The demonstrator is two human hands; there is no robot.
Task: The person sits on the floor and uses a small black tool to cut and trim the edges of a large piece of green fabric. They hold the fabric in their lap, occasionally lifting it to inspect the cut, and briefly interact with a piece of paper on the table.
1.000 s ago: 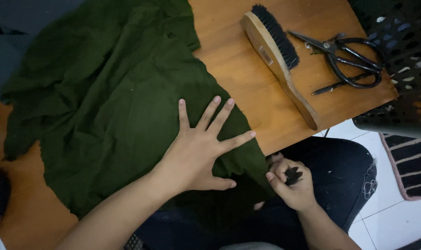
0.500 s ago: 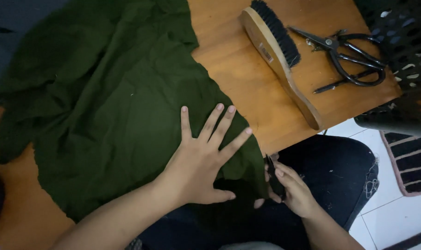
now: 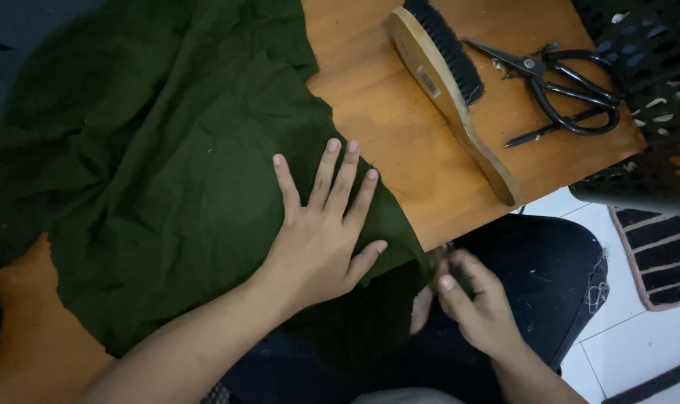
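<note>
On one green cloth, one left hand lies flat.

Left hand: palm down, flat on the green cloth, fingers extended and slightly spread, thumb out to the side. Forearm bare, running from the lower left up to the cloth's near edge. Right hand: below the cloth's near corner, off the worktop, over the lap, fingers curled inward together. Contents of the right-hand grip cannot be made out.
</note>
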